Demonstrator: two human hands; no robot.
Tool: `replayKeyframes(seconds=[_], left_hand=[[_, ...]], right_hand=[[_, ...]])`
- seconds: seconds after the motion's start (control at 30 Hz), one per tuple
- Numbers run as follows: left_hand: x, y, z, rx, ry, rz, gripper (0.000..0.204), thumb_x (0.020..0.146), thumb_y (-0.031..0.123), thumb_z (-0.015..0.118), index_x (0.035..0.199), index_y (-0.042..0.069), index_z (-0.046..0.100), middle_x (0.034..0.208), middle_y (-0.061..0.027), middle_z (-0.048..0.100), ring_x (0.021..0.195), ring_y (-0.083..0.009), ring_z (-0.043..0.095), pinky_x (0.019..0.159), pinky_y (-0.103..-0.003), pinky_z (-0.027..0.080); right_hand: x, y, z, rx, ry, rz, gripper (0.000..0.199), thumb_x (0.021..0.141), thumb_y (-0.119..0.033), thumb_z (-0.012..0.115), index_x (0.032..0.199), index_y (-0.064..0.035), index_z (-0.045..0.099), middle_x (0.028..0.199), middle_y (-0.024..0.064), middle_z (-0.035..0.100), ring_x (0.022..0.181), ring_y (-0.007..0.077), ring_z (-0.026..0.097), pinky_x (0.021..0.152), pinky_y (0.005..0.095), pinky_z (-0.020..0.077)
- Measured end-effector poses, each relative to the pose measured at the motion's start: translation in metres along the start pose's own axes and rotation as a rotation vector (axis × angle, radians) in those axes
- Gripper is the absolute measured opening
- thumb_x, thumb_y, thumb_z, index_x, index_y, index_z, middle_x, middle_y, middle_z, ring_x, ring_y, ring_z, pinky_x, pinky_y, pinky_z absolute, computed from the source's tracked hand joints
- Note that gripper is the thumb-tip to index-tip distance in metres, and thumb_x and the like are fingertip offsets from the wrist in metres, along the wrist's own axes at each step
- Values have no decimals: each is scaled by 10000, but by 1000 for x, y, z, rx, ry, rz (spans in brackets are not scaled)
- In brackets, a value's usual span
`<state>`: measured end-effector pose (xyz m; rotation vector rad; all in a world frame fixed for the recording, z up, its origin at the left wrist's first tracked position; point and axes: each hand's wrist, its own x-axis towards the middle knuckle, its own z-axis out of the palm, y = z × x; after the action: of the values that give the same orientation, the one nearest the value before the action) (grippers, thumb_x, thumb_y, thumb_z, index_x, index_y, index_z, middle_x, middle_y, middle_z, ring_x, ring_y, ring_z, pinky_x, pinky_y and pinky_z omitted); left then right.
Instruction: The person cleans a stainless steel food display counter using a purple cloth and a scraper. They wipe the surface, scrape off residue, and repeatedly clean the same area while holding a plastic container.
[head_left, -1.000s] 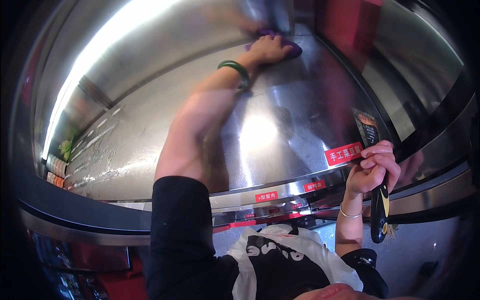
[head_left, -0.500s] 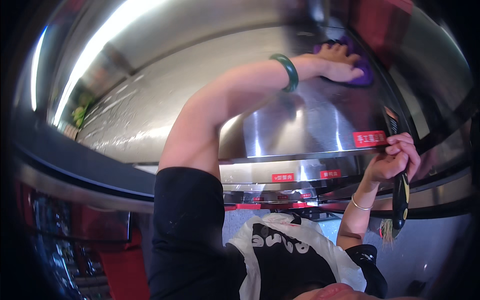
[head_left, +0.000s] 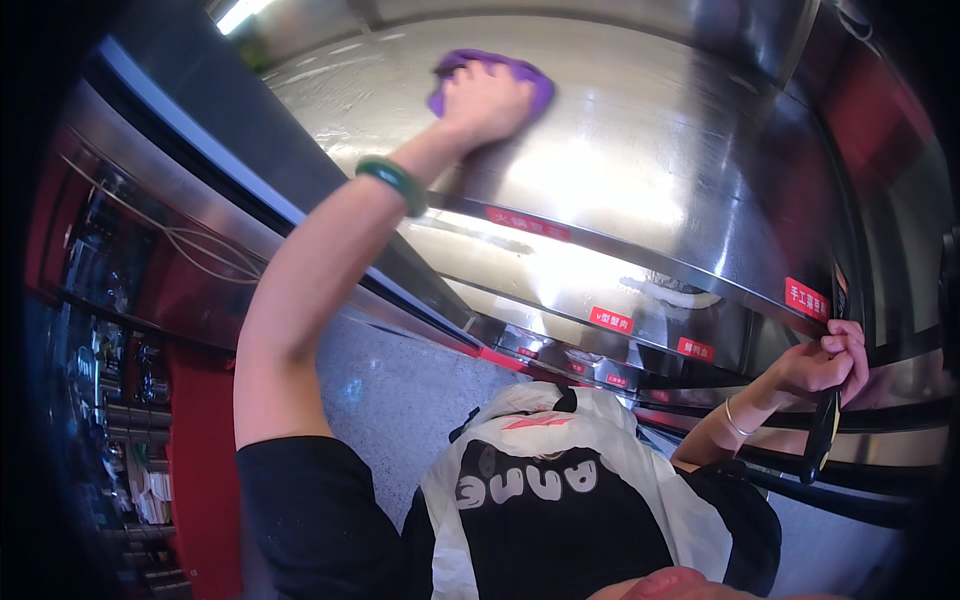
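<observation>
My left hand [head_left: 488, 103] presses a purple cloth [head_left: 542, 88] flat against a wet-looking stainless steel shelf [head_left: 620, 130]; its fingers lie over the cloth, slightly blurred. A green bangle [head_left: 392, 185] circles that wrist. Over at the right, the fingers of my right hand [head_left: 825, 362] are closed around a long tool with a black-and-yellow handle [head_left: 822, 440]. The tool points upright beside the shelf's front right corner, and its upper end is partly hidden, so its kind is unclear. That hand is close to a red label [head_left: 806, 298] on the shelf's front edge.
Lower steel shelves with red labels [head_left: 611, 320] step down beneath this one. A dark door frame [head_left: 215, 130] runs along the left. Beyond it stand a red cabinet [head_left: 205, 470] and a hanging pale cable [head_left: 215, 255]. Speckled grey floor [head_left: 375, 400] shows below.
My left hand has swept the purple cloth from the shelf's right side to the left. My right hand still grips the tool near the right corner. The view has shifted.
</observation>
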<state>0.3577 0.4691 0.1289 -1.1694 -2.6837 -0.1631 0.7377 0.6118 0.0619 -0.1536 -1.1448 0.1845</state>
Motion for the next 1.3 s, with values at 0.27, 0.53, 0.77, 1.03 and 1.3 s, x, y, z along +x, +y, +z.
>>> replayKeyframes(seconds=[0.27,0.53,0.77,1.03,1.3], left_hand=[[-91,7,-6,-307,167,549,368,925,269,537,1232,66,531,1342,-238,445,1250,-386,434,1053,-453,361],[-92,-20,7,-149,397,311,434,899,350,532,1171,12,555,1141,-213,546,1109,-349,511,1012,-449,353],[-123,-40,-2,-50,632,118,275,857,235,591,1018,14,620,1034,-185,597,1021,-346,573,913,-460,412],[-214,-58,3,-742,617,282,227,866,94,614,1068,-9,612,1014,-134,647,894,-260,633,788,-326,495],[-371,-232,-4,-2279,176,-709,381,985,303,473,1220,18,567,1088,-80,654,960,-154,638,820,-299,536]], right_hand=[[0,2,-2,10,-64,-50,144,747,10,384,790,63,510,526,80,385,505,199,455,549,322,410],[-1,9,-6,-63,-103,-161,144,771,-10,378,797,60,501,504,76,361,484,221,471,506,339,427],[-2,-9,13,-73,-9,-54,131,780,-2,405,764,72,512,534,86,409,511,228,488,544,321,460],[-34,-112,65,269,-210,242,130,768,-48,388,792,-4,509,542,22,323,555,172,405,682,373,398],[-110,-297,158,716,-844,275,135,928,-54,448,930,4,570,551,46,468,516,134,472,565,272,366]])
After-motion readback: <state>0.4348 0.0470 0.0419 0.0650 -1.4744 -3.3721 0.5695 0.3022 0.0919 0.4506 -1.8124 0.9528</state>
